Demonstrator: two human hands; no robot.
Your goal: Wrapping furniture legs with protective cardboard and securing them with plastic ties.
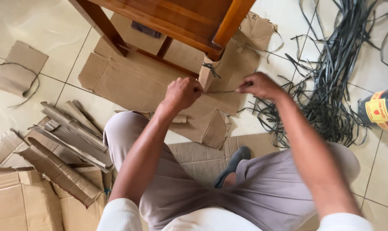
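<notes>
Nearest the camera, the person sits on the tiled floor in grey trousers, knees spread, with a grey slipper [233,164] between the legs on a flat sheet of cardboard. To the left lies a heap of folded cardboard strips [70,141] and torn box pieces.

Further out, both arms reach forward. The left hand [182,92] is curled into a closed fist just beside a cardboard wrap [207,73] folded around the foot of a wooden chair leg [230,21]; it seems to pinch one end of a thin dark strap [221,90], though the grip itself is hidden. The right hand [259,84] is closed with fingertips pinched on the other end of that strap, pulled out to the right of the wrap. A dark strap loop already sits around the wrap higher up.

Under the chair lies a large flattened cardboard box [134,81]. To the right sprawls a tangle of dark straps [335,72], and at the far right edge lies a dark bottle [382,109] with a yellow and red label. Far left, a small cardboard scrap [19,66] lies with a strap across it
</notes>
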